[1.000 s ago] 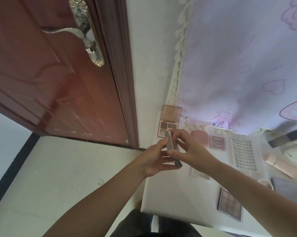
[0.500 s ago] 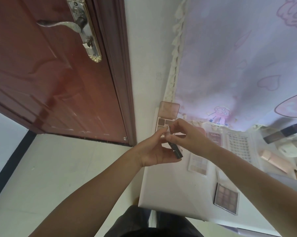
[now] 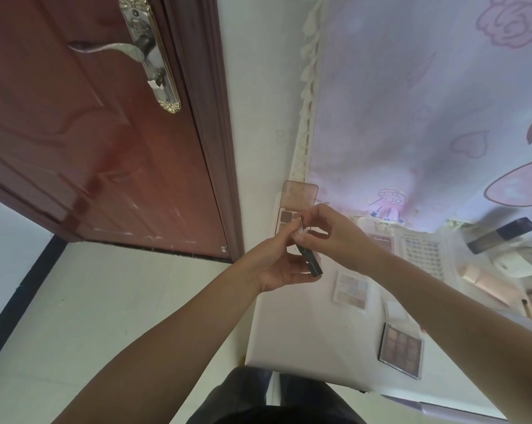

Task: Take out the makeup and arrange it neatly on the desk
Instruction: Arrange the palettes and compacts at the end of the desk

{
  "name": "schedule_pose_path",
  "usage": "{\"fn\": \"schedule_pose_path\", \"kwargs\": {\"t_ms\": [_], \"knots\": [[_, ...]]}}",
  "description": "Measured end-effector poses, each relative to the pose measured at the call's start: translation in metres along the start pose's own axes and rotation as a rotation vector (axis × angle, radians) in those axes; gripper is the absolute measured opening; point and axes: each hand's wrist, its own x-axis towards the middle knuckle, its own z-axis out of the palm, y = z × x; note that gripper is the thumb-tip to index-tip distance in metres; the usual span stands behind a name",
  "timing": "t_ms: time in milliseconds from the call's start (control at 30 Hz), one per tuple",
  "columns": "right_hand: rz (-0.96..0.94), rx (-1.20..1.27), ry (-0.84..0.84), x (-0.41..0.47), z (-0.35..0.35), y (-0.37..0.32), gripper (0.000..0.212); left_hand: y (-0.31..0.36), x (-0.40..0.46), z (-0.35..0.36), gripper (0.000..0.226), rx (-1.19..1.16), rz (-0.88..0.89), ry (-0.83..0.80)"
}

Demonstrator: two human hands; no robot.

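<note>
Left: door (image 3: 75, 142) with metal handle (image 3: 111, 48), floor (image 3: 105, 301) below, not part of the job

Centre: left hand (image 3: 277, 264) cradles a slim dark makeup case (image 3: 310, 261) from underneath, fingers curled round it, grip closed on it. Right hand (image 3: 329, 237) pinches its upper pale end between thumb and fingertips, also closed on it. Two-handed hold above the counter's (image 3: 304, 347) left edge looks like opening or turning it before setting it down; which one, can't tell

Behind the hands: open brown palette (image 3: 298, 197) with its lid propped up, at the back corner

Right of the hands, flat on the counter: pale pastel palette (image 3: 350, 290), dark nine-pan palette (image 3: 401, 348) near the front edge, lash tray (image 3: 422, 254), pink tube (image 3: 488, 284), long dark box (image 3: 500, 238) at the back. Faces up, spaced apart, so shades read at a glance

Free counter near the front-left corner is the likely spot for the case
</note>
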Motion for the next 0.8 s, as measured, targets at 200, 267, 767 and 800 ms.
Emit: {"fn": "schedule_pose_path", "kwargs": {"t_ms": [200,267,767,800], "knots": [[-0.024,-0.153,0.034,-0.008,0.004,-0.003,0.018,-0.005,0.001,0.003,0.039,-0.022,0.025,0.077],[-0.026,-0.163,0.022,-0.01,0.003,-0.005,0.021,-0.007,-0.001,0.003,0.04,-0.003,0.017,0.071],[0.085,-0.194,-0.16,-0.008,-0.011,0.009,0.036,-0.005,-0.011,0.003,0.058,-0.203,-0.099,-0.045],[0.083,-0.162,-0.155,-0.008,-0.012,0.008,0.034,-0.004,-0.012,0.003,0.06,-0.182,-0.09,-0.06]]}}
